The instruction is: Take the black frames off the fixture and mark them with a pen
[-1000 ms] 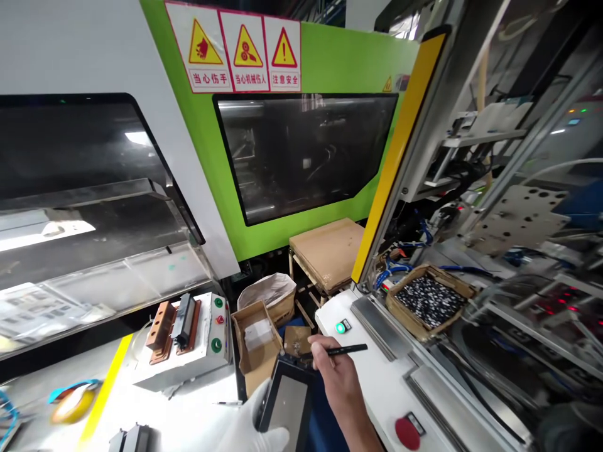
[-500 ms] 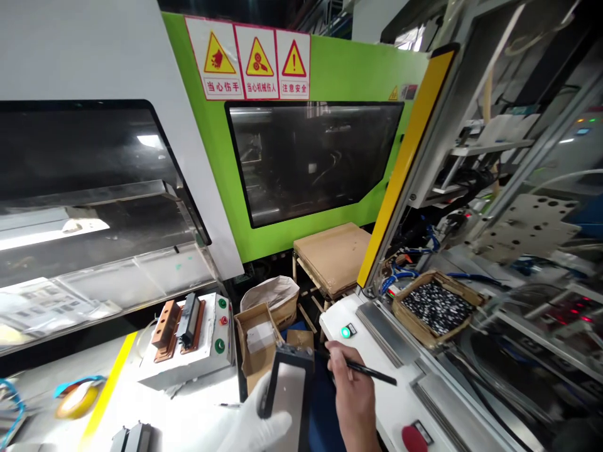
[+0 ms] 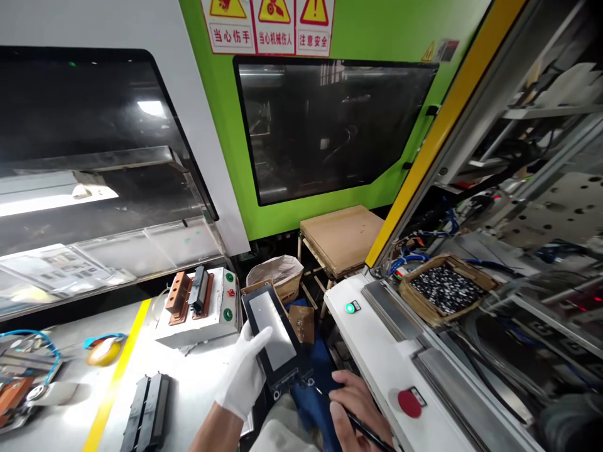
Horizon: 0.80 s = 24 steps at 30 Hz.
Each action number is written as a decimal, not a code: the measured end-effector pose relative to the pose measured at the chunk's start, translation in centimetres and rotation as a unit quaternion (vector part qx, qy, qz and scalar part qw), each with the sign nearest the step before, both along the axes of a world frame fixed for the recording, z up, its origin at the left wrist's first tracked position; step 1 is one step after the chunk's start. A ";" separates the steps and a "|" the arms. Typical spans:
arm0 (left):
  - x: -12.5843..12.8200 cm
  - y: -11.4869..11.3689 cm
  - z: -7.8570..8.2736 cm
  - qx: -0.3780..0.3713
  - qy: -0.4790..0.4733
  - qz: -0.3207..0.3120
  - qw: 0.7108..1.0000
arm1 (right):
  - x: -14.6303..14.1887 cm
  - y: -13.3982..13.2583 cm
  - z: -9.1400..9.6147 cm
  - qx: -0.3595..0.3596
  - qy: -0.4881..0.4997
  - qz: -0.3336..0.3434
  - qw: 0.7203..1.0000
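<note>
Black panel (image 3: 272, 334) in gloved left hand (image 3: 245, 375)

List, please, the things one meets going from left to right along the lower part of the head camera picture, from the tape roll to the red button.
Yellow tape roll → black block → white switch box → gloved left hand holding the black panel → bare right hand with a thin black tool → red button.

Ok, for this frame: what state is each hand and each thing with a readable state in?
left hand: gloved, gripping the black panel, which is tilted.
right hand: bare, holding a thin black tool.
green button: lit.
cardboard tray: filled with small parts.
</note>
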State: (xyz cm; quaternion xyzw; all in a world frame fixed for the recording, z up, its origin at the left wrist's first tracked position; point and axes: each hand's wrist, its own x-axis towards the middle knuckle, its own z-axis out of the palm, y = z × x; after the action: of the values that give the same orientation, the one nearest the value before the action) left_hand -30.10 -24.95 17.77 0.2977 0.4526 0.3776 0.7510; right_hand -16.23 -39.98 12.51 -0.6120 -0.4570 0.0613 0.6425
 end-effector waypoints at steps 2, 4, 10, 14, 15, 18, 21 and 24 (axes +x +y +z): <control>0.1 -0.2 -0.1 0.001 -0.004 -0.002 1.000 | 0.2 0.2 -0.2 -0.001 -0.012 0.011 1.000; 0.1 -0.4 -0.3 -0.003 -0.010 -0.007 1.000 | 0.2 0.2 -0.4 0.002 -0.020 0.022 1.000; 0.1 -0.8 0.1 0.002 -0.018 0.015 1.000 | -0.6 -0.1 -0.8 -0.004 -0.029 0.016 0.999; 0.4 -1.2 1.0 -0.007 -0.059 0.000 0.998 | -2.3 0.5 -1.0 0.043 -0.064 0.076 0.994; 0.4 -1.3 1.2 -0.010 -0.063 0.002 0.998 | -2.7 0.7 -1.0 0.044 -0.074 0.087 0.992; 0.6 -1.6 1.5 -0.010 -0.057 0.026 0.998 | -3.5 1.3 -1.2 0.032 -0.097 0.099 0.990; 0.4 -1.8 1.4 -0.005 -0.064 0.035 0.997 | -3.8 1.4 -1.1 0.029 -0.100 0.096 0.990; -0.4 -1.7 0.6 -0.026 -0.076 0.034 0.996 | -3.6 0.8 -0.7 0.057 -0.051 0.091 0.993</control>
State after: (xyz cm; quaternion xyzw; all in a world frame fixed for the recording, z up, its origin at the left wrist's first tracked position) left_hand -30.52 -26.70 18.36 0.2331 0.4140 0.4120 0.7775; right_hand -19.84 -39.20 11.86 -0.5324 -0.5457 0.0623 0.6442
